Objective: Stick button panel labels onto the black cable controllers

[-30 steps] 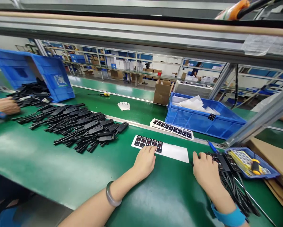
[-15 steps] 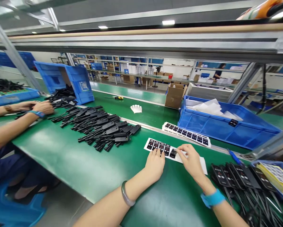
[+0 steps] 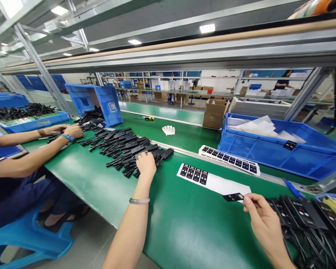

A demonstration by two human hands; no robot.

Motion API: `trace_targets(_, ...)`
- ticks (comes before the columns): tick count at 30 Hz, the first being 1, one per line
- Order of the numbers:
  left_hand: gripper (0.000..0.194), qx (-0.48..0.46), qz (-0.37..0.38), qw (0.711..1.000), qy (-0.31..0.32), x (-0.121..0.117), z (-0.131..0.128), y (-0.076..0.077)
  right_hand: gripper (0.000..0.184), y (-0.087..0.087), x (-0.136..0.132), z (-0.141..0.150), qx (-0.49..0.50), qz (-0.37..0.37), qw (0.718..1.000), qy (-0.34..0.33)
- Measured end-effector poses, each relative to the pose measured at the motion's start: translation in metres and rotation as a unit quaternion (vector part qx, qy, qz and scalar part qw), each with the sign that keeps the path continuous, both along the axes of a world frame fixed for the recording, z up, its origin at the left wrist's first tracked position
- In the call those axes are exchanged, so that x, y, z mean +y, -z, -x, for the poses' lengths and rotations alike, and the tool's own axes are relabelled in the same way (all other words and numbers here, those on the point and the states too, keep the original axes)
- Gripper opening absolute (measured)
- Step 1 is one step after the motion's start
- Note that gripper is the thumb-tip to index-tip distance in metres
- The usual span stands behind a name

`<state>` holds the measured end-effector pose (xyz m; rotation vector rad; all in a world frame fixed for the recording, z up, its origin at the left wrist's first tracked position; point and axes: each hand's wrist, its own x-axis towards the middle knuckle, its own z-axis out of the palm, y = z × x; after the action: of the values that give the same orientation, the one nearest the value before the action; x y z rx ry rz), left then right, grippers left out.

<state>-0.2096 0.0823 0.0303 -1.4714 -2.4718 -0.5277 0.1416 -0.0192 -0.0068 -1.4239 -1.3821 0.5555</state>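
Observation:
My right hand (image 3: 262, 216) pinches the end of a black sticker (image 3: 233, 197) between thumb and fingers, just over the right end of a white label sheet (image 3: 221, 184). Several black stickers (image 3: 196, 174) remain in a row on the sheet's left part. My left hand (image 3: 146, 164) is at the right part of a pile of black cabled devices (image 3: 123, 144). Its fingers are curled over a flat black device (image 3: 138, 156), and the fingertips are partly hidden.
Stacked label sheets (image 3: 229, 158) lie before a blue bin (image 3: 274, 153) of white paper. Labelled devices (image 3: 302, 213) lie at right. A white glove (image 3: 168, 130), a screwdriver (image 3: 149, 118) and a tipped blue crate (image 3: 112, 108) stand farther back. A co-worker's hands (image 3: 72, 130) are at left.
My left hand has left the label sheet and moved left to the pile of devices. My right hand has lifted a sticker off the sheet and moved right and nearer with it.

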Motion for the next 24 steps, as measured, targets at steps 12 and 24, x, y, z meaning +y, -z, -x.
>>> trace_targets(12,0.047,-0.336,-0.12,0.857,0.372,-0.041,-0.1,-0.006,0.018,-0.001,-0.002,0.01,0.162,-0.012,0.984,-0.076)
trace_targets(24,0.049,-0.77,0.192,0.515,0.323,-0.086,-0.165,0.032,0.013,-0.003,-0.004,0.011,0.208,0.018,0.975,-0.073)
